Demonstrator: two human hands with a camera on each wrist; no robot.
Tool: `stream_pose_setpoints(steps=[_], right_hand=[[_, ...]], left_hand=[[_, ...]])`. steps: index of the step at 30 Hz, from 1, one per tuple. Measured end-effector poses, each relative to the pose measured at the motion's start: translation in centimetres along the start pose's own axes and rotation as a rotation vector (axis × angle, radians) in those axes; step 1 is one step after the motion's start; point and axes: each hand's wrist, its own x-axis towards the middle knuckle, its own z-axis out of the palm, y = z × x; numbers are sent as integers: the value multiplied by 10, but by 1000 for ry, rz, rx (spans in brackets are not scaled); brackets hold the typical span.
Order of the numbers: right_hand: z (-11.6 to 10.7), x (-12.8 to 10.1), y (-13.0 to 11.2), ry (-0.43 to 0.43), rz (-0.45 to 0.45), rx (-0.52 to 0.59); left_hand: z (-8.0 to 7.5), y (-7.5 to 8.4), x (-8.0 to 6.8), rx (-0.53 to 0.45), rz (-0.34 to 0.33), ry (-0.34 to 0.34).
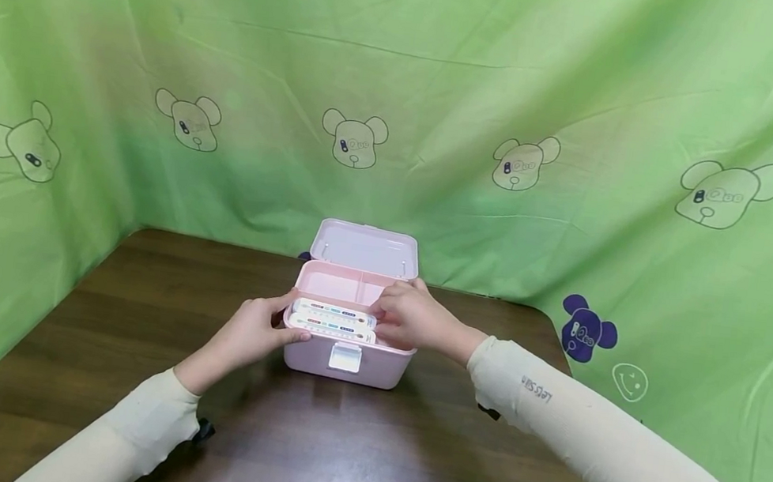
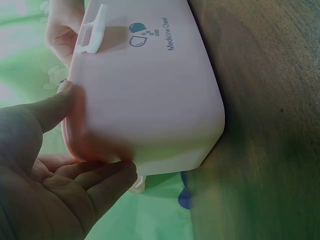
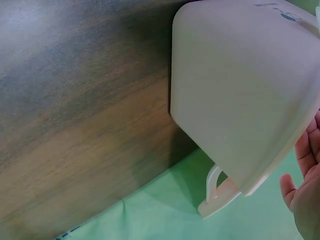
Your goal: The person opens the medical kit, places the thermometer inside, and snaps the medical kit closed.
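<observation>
Here, a pink medicine chest [image 1: 347, 352] stands near the middle of a dark wooden surface [image 1: 135, 308], its lid [image 1: 366, 248] tipped up and back toward a green cloth backdrop [image 1: 448, 81] printed with cartoon bears. A person in cream sleeves works at it with both hands. The left hand [image 1: 253, 333] braces the chest's left end — in the left wrist view the thumb [image 2: 52, 107] lies along the upper edge and the fingers [image 2: 100, 175] cup the corner beneath, loosely bent against the plastic wall, apparently to keep the light box from sliding. The right hand [image 1: 409, 315] reaches over the right side of the open top, its fingers curled down at the end of two slim white packets [image 1: 333, 321] with coloured markings, which lie side by side across the front of the upper tray [image 1: 346, 284]. Whether those fingers pinch a packet or merely press on it cannot be told from the head view; the right wrist view shows only the palm edge [image 3: 306, 180] beside the chest's wall. The packets sit lengthwise in the tray, seemingly the only way they fit, with the compartment behind them still showing pink. A white latch [image 1: 345, 357] hangs loose at the front of the chest — undone, as the raised lid requires. The words "Medicine Chest" and a capsule emblem [image 2: 137, 35] mark its front.
</observation>
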Motion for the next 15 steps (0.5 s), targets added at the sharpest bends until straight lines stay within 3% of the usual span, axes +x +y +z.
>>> stream_pose_setpoints(steps=[15], right_hand=[[4, -4, -3, 45, 3, -76]], left_hand=[[3, -4, -1, -12, -2, 16]])
